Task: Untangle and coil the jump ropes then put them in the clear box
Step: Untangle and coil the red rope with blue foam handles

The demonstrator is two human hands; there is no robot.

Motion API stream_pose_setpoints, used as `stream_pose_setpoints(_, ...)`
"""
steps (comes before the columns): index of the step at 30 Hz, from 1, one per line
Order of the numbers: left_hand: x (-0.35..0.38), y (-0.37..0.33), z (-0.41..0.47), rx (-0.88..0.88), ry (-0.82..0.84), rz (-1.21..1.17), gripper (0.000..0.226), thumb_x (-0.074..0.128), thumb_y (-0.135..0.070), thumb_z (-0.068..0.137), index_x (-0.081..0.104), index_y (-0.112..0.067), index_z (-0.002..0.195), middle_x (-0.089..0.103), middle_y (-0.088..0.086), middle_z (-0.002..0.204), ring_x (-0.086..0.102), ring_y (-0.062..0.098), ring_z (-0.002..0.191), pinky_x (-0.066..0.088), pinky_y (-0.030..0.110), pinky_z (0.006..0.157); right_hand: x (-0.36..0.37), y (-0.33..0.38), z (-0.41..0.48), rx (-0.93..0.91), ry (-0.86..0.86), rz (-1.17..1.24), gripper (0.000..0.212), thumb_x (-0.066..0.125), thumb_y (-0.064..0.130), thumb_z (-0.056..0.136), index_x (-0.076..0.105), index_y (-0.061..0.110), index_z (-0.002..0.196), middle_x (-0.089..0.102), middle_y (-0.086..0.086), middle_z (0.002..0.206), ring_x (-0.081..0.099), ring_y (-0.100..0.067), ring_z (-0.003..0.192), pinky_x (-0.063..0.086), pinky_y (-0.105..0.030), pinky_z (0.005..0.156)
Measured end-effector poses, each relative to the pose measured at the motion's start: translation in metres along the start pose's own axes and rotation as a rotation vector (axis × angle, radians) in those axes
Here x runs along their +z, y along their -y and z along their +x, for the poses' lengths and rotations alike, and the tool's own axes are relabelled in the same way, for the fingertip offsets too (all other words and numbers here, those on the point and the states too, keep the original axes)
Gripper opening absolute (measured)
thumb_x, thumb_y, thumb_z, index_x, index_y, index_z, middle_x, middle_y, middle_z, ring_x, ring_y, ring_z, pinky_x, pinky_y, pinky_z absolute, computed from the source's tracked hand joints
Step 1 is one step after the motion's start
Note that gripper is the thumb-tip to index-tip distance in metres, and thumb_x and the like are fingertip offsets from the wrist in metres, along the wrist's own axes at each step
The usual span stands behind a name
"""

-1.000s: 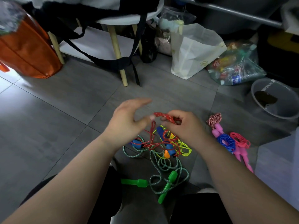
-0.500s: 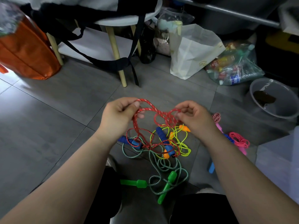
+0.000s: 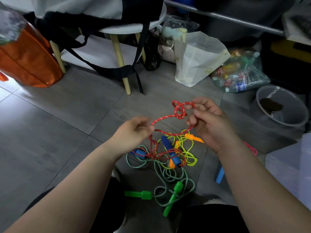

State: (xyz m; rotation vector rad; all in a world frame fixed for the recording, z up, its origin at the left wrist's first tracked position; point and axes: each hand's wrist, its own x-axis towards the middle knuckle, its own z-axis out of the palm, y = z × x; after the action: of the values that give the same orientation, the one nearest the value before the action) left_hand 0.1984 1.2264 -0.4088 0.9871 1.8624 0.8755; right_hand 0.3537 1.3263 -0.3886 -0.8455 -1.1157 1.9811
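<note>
Left hand (image 3: 133, 132): centre frame, thumb and fingertips pinched on the red rope (image 3: 165, 117); slightly blurred.
Right hand (image 3: 212, 125): right of centre, fingers curled, thumb and forefinger pinched the same rope just past the knot (image 3: 180, 112); a lower strand ran under its curled fingers.
Knot: tight, mid-air between the hands, nearer the right one.
Rope feel (judged): light, limp braided cord with a grippy weave. It would sag rather than hold shape, and pulling the ends would likely tighten the knot.
Grip point (judged): right beside the knot, picking at a loop; not at the blue handles (image 3: 170, 148).
Rest of red rope: dropped from the left hand to the floor pile below.
Pile: red rope crossed over the yellow rope (image 3: 190, 155) with orange handle (image 3: 195, 137), and touched the green rope (image 3: 168, 174) with green handles (image 3: 173, 194). A lift risked dragging these along.
Clear box (image 3: 289, 169): lower right edge, partly in view, near the right forearm.
Edges: stool leg (image 3: 120, 64) and paper bag (image 3: 196, 59) in the upper half; grey basin (image 3: 282, 106) upper right.
Open room: bare floor tiles (image 3: 50, 132) on the left gave the most space for laying the rope out.
</note>
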Motion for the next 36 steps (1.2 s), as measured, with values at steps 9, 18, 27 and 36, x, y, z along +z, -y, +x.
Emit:
stream_pose_setpoints(9, 0.002, -0.03, -0.019, 0.111, 0.125, -0.551, 0.042, 0.058, -0.052, 0.077, 0.071, -0.016, 0.095, 0.072, 0.0, 0.1, 0.064, 0.008, 0.1, 0.042, 0.027, 0.098, 0.023, 0.012, -0.028, -0.057, 0.21, -0.351, 0.022, 0.052, -0.008, 0.075, 0.056, 0.013, 0.078, 0.068, 0.009, 0.059, 0.045, 0.001, 0.044, 0.04, -0.012, 0.049)
stream_pose_setpoints(18, -0.014, -0.076, -0.062, 0.315, -0.035, -0.67, 0.02, 0.05, 0.004, 0.086, 0.061, -0.009, 0.077, 0.066, -0.003, 0.054, 0.064, 0.003, 0.055, 0.055, 0.016, 0.064, 0.048, 0.053, -0.081, -0.142, 0.154, -0.724, 0.026, 0.058, 0.004, 0.084, 0.06, 0.022, 0.066, 0.062, 0.009, 0.062, 0.056, -0.001, 0.059, 0.046, -0.014, 0.064)
stream_pose_setpoints(27, -0.015, -0.106, -0.111, 0.447, -0.057, -0.519, 0.023, 0.047, 0.002, 0.089, 0.059, -0.015, 0.078, 0.067, -0.012, 0.057, 0.061, 0.0, 0.068, 0.047, 0.014, 0.076, 0.074, 0.075, -0.114, -0.252, -0.135, -0.413, 0.029, 0.048, -0.002, 0.087, 0.052, 0.016, 0.065, 0.058, 0.004, 0.064, 0.052, -0.009, 0.064, 0.043, -0.02, 0.064)
stream_pose_setpoints(36, -0.036, -0.104, -0.123, 0.251, 0.05, -0.649, 0.022, 0.04, -0.009, 0.095, 0.049, -0.012, 0.075, 0.026, -0.01, 0.036, 0.022, 0.001, 0.031, 0.025, 0.012, 0.034, 0.039, 0.098, -0.126, -0.221, -0.172, -0.233, 0.023, 0.046, 0.003, 0.091, 0.046, 0.015, 0.071, 0.035, 0.007, 0.031, 0.022, -0.001, 0.025, 0.018, -0.009, 0.032)
